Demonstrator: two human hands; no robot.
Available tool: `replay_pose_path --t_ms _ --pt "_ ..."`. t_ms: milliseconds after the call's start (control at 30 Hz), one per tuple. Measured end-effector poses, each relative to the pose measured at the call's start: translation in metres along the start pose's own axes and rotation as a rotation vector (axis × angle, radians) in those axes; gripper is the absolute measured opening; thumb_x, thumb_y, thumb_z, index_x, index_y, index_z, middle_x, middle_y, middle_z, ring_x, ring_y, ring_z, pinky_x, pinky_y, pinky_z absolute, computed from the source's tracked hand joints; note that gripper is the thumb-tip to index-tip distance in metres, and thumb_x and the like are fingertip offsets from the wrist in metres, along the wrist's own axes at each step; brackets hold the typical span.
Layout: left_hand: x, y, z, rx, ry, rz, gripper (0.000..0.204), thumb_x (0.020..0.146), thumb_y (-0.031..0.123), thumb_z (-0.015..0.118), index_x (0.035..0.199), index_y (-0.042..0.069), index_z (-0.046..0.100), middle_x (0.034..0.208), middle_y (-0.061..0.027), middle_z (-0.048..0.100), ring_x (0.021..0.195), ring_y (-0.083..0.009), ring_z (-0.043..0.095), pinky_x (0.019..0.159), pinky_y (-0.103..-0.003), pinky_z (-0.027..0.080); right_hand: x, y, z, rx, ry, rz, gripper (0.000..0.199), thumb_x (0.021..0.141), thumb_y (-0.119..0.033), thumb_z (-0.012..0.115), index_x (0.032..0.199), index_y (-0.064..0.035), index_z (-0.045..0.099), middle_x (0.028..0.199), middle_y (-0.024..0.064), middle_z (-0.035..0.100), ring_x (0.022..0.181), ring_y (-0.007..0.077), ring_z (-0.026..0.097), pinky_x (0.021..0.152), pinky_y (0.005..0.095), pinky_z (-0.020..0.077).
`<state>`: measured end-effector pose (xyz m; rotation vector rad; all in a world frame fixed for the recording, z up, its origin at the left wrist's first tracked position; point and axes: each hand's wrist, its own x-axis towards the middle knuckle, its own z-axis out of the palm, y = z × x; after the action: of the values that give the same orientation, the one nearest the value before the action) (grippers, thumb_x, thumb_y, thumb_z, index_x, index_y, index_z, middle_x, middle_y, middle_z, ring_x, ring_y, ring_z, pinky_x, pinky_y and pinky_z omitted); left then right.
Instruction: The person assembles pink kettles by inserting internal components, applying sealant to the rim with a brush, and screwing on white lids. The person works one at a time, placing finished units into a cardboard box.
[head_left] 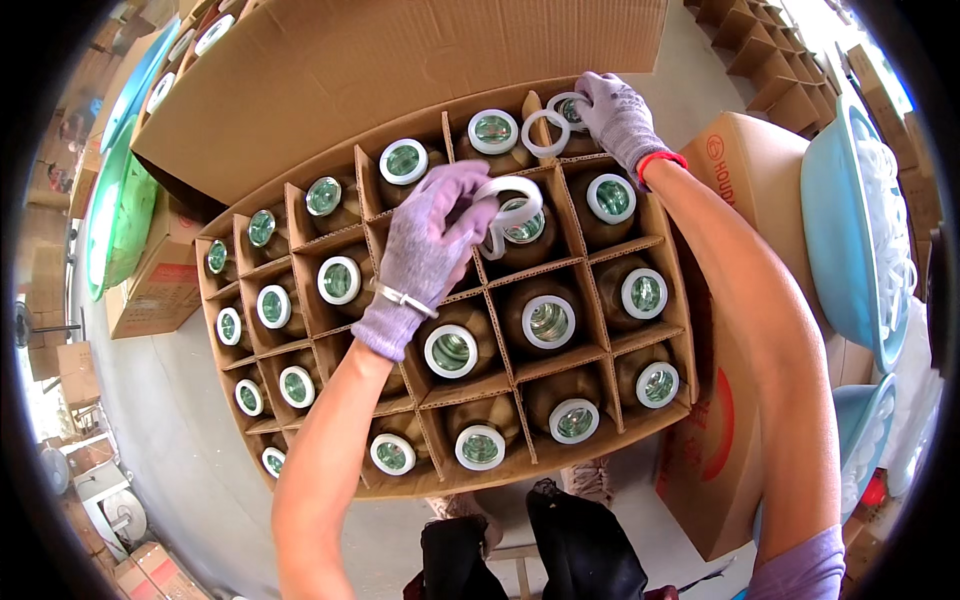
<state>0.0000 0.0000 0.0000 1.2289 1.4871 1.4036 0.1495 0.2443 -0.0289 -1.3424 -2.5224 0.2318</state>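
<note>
**Gloved hands fit white rings onto bottles in a divided carton**

Seen from above, a cardboard carton [640, 262] with card dividers holds rows of upright brown bottles [548, 322], one to a cell, necks pointing straight up at the camera. Most necks wear a white ring. The left hand [425, 250], in a grey knit glove, hovers over the middle of the carton, its fingers [470, 205] pinching a white plastic ring [510, 195] just above a bottle mouth. The ring is tilted, partly on edge. The right hand [615, 115], gloved too, rests at the far row, fingers curled on another ring [568, 105]; a loose ring [545, 132] lies beside it.

The rings look light, thin and fairly stiff, best pinched at the rim. They have no long axis; each opening should face down over a neck. The bottles look like glass, heavy and breakable. A blue basin [840, 220] of more rings sits to the right.
</note>
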Motion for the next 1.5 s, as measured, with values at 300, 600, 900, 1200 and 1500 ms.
replay_pose_path --t_ms 300,600,900,1200,1500 --pt "0.052 0.004 0.048 0.038 -0.15 -0.109 0.031 0.087 0.012 0.071 0.115 -0.001 0.067 0.137 -0.0093 0.053 0.088 -0.01 0.062 0.074 -0.023 0.053 -0.037 -0.038 -0.049 0.742 -0.054 0.185 0.022 0.085 -0.02 0.064 0.092 0.0003 0.067 0.076 0.0107 0.068 0.066 0.0177 0.068 0.063 0.0307 0.0555" --pt "0.034 0.003 0.039 0.013 -0.04 -0.069 0.029 0.091 0.015 0.067 0.111 -0.006 0.066 0.107 -0.0036 0.062 0.094 -0.012 0.062 0.084 -0.025 0.05 -0.052 -0.042 -0.065 1.116 -0.137 0.18 0.019 0.089 -0.015 0.063 0.097 0.0023 0.063 0.072 0.0043 0.064 0.056 0.0085 0.059 0.049 0.0228 0.0502" --pt "-0.026 0.022 0.005 -0.214 0.075 -0.073 0.025 0.09 0.004 0.066 0.114 -0.002 0.066 0.104 0.0 0.057 0.072 -0.0031 0.049 0.062 -0.017 0.041 0.005 0.025 -0.017 0.56 -0.034 0.17 0.023 0.085 -0.018 0.066 0.102 -0.0026 0.069 0.087 0.0136 0.07 0.076 0.0246 0.069 0.071 0.0346 0.0563" --pt "-0.062 0.025 -0.004 -0.172 0.081 -0.119 0.023 0.091 0.004 0.065 0.114 -0.001 0.066 0.108 0.0007 0.06 0.07 -0.0018 0.046 0.06 -0.017 0.038 0.005 -0.013 -0.008 -0.445 -0.362 -0.064 0.025 0.089 -0.01 0.056 0.111 -0.0044 0.067 0.12 0.0163 0.06 0.105 0.0323 0.064 0.086 0.0411 0.0555" --pt "-0.063 0.026 0.006 0.103 -0.035 0.01 0.023 0.09 0.012 0.069 0.112 0.006 0.068 0.114 -0.0032 0.06 0.068 -0.0054 0.055 0.059 -0.02 0.046 -0.018 0.024 -0.016 -0.311 -0.044 -0.544 0.041 0.087 -0.009 0.056 0.128 -0.0107 0.057 0.111 0.0108 0.059 0.11 0.031 0.056 0.091 0.0411 0.0517"
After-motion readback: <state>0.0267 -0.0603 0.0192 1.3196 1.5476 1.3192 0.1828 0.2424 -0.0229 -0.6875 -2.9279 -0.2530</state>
